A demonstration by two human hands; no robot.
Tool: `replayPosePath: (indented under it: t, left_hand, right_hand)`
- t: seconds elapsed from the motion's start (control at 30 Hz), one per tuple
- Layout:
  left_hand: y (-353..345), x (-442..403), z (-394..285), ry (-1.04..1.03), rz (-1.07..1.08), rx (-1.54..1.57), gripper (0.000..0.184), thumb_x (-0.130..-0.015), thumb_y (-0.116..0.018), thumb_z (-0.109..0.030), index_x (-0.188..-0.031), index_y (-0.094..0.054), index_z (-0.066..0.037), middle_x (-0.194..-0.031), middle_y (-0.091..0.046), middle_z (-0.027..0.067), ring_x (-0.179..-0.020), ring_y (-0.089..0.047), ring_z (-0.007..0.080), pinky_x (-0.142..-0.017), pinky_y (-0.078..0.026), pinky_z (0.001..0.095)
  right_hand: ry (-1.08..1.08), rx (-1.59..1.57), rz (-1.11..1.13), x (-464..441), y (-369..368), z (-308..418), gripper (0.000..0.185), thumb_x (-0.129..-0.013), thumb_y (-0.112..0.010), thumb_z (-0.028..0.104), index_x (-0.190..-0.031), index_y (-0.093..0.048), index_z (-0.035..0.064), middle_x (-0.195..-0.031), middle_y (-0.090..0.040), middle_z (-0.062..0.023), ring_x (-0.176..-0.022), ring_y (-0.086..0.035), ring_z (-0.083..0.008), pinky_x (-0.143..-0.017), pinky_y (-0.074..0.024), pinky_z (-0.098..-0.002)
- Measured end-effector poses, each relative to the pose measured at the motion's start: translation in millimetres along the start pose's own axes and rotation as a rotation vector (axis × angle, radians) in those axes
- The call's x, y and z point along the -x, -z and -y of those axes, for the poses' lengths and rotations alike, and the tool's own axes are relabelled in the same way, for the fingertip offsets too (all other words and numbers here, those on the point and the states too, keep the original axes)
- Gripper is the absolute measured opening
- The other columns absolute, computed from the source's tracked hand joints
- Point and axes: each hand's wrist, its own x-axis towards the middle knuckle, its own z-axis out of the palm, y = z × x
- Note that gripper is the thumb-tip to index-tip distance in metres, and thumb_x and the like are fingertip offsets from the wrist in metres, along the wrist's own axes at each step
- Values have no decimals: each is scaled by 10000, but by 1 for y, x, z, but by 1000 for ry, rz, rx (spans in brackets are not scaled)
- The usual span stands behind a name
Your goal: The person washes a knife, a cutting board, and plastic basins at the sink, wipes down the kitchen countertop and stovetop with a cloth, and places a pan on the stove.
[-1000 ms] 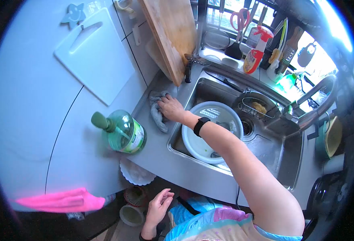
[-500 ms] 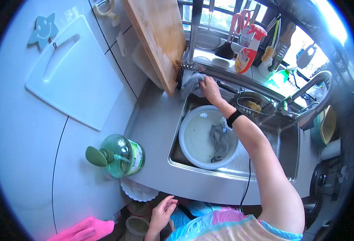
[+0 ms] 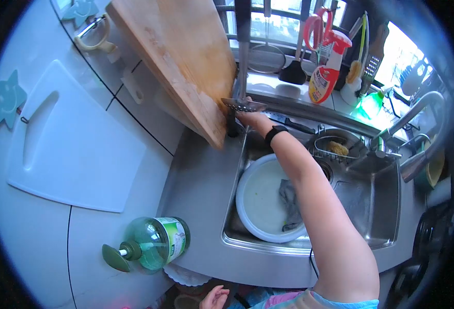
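My right hand (image 3: 255, 119), with a black band on its wrist, reaches over the sink's back left corner. A slotted skimmer (image 3: 243, 105) hangs in front of it, beside the wooden cutting board (image 3: 196, 62), and hides the fingers. Whether the grey cloth from before is still in that hand cannot be seen. Beneath the forearm, a white basin (image 3: 241, 198) of cloudy water stands in the sink (image 3: 361, 206). Another grey cloth (image 3: 290, 203) lies in the water, partly behind the arm. Low at the counter's front, my left hand (image 3: 215, 297) is loosely open and holds nothing.
A green pump bottle (image 3: 152, 242) stands on the counter's left. A white cutting board (image 3: 77, 149) hangs on the tiled wall. A knife (image 3: 294, 124), a wire basket (image 3: 340, 147) with a sponge, a red spray bottle (image 3: 327, 72) and the faucet (image 3: 417, 123) line the back.
My right hand has moved left behind the skimmer, and the grey cloth it held is out of sight. The view has shifted; my left hand sits lower in it.
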Motion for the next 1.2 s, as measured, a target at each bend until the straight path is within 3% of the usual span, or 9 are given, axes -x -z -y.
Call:
replayPosePath:
  t: [0.1, 0.23, 0.47, 0.6, 0.67, 0.73, 0.87, 1.07, 1.2]
  left_hand:
    - [-4, -7, -19, 0, -13, -66, 313, -873, -505, -74, -1174, -476, 6, -980, -606, 86, -907, -559, 143, -804, -432, 251]
    - [-3, 1, -31, -6, 6, -74, 311, -859, -520, -81, -1152, -486, 14, -984, -607, 89, -904, -566, 145, -807, -442, 265]
    - [-4, 2, -15, -60, 75, -33, 313, -827, -532, -29, -1133, -493, 21, -979, -607, 104, -888, -578, 142, -799, -457, 270]
    - [-13, -1, -23, -126, 123, -98, 316, -831, -530, -36, -1138, -489, 27, -974, -605, 106, -877, -580, 147, -791, -459, 270]
    - [-21, 0, -24, -153, 136, -85, 316, -835, -530, -36, -1140, -485, 32, -981, -602, 111, -884, -580, 151, -797, -458, 271]
    - [-33, 3, -27, -166, 145, -85, 315, -837, -531, -36, -1141, -484, 33, -984, -601, 113, -889, -580, 154, -800, -457, 273]
    - [-65, 17, -27, -190, 156, -98, 317, -839, -532, -38, -1143, -484, 36, -987, -599, 115, -906, -577, 159, -807, -456, 276]
    - [-123, 55, -22, -132, 71, -116, 320, -838, -536, -48, -1143, -487, 34, -993, -596, 112, -905, -574, 154, -814, -452, 276]
    - [-166, 82, -16, -118, 50, -106, 324, -840, -534, -50, -1147, -484, 36, -993, -595, 109, -907, -571, 148, -819, -450, 275]
  right_hand:
    - [-187, -951, 152, -4, 63, -36, 263, -759, -500, 105, -1020, -527, 88, -1066, -534, -108, -1018, -484, -299, -733, -428, -437]
    - [-188, -1202, -111, 29, 104, -68, 148, -719, -552, 103, -860, -563, 59, -909, -556, -151, -888, -535, -305, -627, -436, -447]
    - [-791, -1915, 722, 198, 238, -162, 231, -704, -616, 231, -834, -614, 40, -758, -586, -117, -729, -583, -237, -652, -452, -360]
    - [-699, -1985, 619, 303, 273, -182, 167, -717, -611, 145, -800, -605, -1, -750, -593, -73, -724, -585, -144, -646, -476, -280]
    - [-1349, -2069, 1287, 337, 274, -184, 213, -732, -597, 104, -911, -584, -12, -766, -595, -81, -743, -597, -143, -577, -504, -280]
    - [-1319, -2104, 1412, 349, 284, -168, 448, -726, -570, 48, -1149, -439, -19, -912, -559, -130, -749, -609, -178, -632, -527, -263]
    - [-1191, -2704, 1556, 405, 240, -89, 279, -765, -554, 82, -1016, -521, -36, -920, -586, -106, -766, -605, -162, -672, -519, -281]
    - [-960, -2909, 1197, 415, 225, -33, 170, -831, -492, 111, -820, -595, -24, -806, -619, -78, -719, -606, -151, -654, -504, -277]
    - [-1233, -3044, 1356, 402, 241, -53, 185, -839, -486, 121, -840, -593, -30, -816, -618, -75, -715, -605, -150, -669, -505, -289]
